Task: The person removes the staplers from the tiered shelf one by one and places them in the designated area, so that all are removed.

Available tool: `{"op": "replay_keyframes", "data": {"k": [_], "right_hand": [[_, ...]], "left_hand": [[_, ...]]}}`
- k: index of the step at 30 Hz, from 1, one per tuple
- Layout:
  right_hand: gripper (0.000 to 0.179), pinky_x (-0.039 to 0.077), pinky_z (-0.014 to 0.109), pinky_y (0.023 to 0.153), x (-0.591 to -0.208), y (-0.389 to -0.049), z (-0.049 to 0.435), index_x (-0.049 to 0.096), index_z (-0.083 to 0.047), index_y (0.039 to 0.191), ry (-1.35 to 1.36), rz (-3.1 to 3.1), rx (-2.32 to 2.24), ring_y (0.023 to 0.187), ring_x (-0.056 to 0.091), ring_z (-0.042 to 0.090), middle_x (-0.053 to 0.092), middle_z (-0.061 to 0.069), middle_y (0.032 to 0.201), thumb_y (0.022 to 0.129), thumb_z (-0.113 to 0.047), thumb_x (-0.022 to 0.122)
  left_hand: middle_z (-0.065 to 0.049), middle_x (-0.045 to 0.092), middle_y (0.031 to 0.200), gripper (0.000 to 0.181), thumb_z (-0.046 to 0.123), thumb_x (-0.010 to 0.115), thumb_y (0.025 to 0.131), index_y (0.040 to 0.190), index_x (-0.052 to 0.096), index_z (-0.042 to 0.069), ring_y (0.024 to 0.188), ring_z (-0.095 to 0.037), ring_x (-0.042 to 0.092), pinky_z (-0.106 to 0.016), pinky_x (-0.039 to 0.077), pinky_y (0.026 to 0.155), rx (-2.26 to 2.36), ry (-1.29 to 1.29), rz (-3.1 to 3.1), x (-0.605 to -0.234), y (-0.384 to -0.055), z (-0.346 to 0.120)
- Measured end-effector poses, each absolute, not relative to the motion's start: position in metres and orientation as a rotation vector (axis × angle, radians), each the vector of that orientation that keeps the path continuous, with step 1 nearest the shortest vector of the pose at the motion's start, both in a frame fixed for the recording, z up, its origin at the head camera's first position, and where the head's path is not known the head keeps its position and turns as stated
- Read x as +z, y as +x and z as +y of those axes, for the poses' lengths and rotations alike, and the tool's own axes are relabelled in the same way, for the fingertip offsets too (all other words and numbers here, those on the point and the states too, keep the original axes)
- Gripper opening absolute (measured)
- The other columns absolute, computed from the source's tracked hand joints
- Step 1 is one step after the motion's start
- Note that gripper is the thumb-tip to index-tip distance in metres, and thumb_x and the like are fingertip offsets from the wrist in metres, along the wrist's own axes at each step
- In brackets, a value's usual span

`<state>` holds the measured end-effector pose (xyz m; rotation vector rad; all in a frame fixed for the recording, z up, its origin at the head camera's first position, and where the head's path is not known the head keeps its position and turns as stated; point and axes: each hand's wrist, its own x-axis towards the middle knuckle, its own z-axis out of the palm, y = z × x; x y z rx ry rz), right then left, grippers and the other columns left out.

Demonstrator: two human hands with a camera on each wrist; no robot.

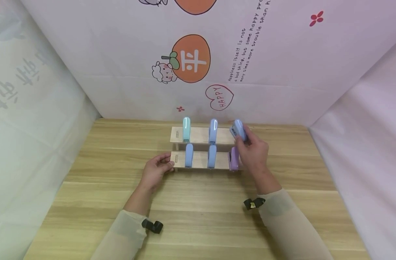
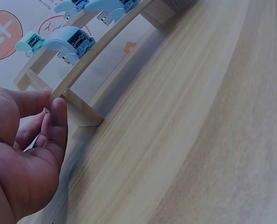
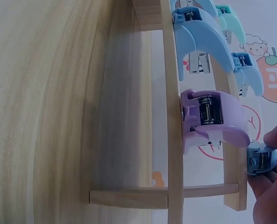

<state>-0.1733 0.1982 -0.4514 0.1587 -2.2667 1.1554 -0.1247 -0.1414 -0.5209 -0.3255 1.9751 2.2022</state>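
Observation:
A two-tier wooden rack carries several small pastel staplers. My left hand pinches the left end of its front board between thumb and fingers, as the left wrist view also shows. My right hand grips a blue stapler, tilted, at the right end of the rear board. Whether that stapler touches the board cannot be told. Just left of my right wrist, a purple stapler sits on the front board. Two more blue staplers share that board. Behind them stand a mint stapler and a blue one.
The rack stands near the back edge of a wood-grain table. Close behind rises a white printed cloth, and cloth also hangs at both sides. Black wrist cameras are strapped on both sleeves.

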Motion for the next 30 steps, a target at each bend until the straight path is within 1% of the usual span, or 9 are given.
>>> {"op": "replay_keyframes", "data": {"k": [5, 10, 16, 24, 30], "right_hand": [[0.042, 0.063, 0.035, 0.085, -0.450, -0.172, 0.201, 0.067, 0.004, 0.132, 0.155, -2.268, 1.184, 0.112, 0.069, 0.041, 0.067, 0.028, 0.124, 0.092, -0.004, 0.076], [0.043, 0.063, 0.031, 0.085, -0.450, -0.171, 0.205, 0.066, 0.005, 0.133, 0.150, -2.282, 1.162, 0.111, 0.070, 0.039, 0.067, 0.028, 0.125, 0.092, -0.006, 0.075], [0.042, 0.063, 0.032, 0.084, -0.451, -0.172, 0.211, 0.066, 0.004, 0.133, 0.173, -2.256, 1.155, 0.109, 0.071, 0.039, 0.067, 0.028, 0.124, 0.092, -0.004, 0.074], [0.042, 0.063, 0.031, 0.085, -0.452, -0.171, 0.215, 0.067, 0.005, 0.131, 0.167, -2.238, 1.163, 0.110, 0.070, 0.040, 0.067, 0.028, 0.124, 0.091, -0.001, 0.075], [0.042, 0.061, 0.034, 0.092, -0.452, -0.172, 0.220, 0.066, 0.002, 0.133, 0.123, -2.246, 1.181, 0.116, 0.068, 0.038, 0.067, 0.026, 0.126, 0.092, -0.002, 0.074]], "left_hand": [[-0.016, 0.060, 0.128, 0.047, 0.000, 0.076, 0.092, 0.137, 0.061, 0.001, 0.107, -0.025, 0.065, -0.033, 0.063, 0.092, 2.193, -0.328, 1.981, -0.521, -0.124, -0.142], [-0.016, 0.059, 0.128, 0.047, 0.001, 0.076, 0.092, 0.137, 0.062, 0.002, 0.106, -0.026, 0.066, -0.033, 0.063, 0.093, 2.197, -0.343, 1.967, -0.522, -0.123, -0.142], [-0.017, 0.059, 0.128, 0.048, 0.000, 0.077, 0.092, 0.137, 0.061, 0.001, 0.106, -0.026, 0.065, -0.033, 0.063, 0.093, 2.209, -0.338, 1.973, -0.521, -0.122, -0.141], [-0.018, 0.058, 0.128, 0.048, 0.001, 0.076, 0.093, 0.138, 0.060, 0.000, 0.107, -0.024, 0.064, -0.031, 0.063, 0.093, 2.222, -0.323, 1.962, -0.521, -0.123, -0.142], [-0.018, 0.058, 0.128, 0.049, 0.001, 0.076, 0.093, 0.139, 0.059, -0.001, 0.107, -0.023, 0.064, -0.030, 0.063, 0.093, 2.212, -0.317, 1.964, -0.521, -0.123, -0.141]]}}
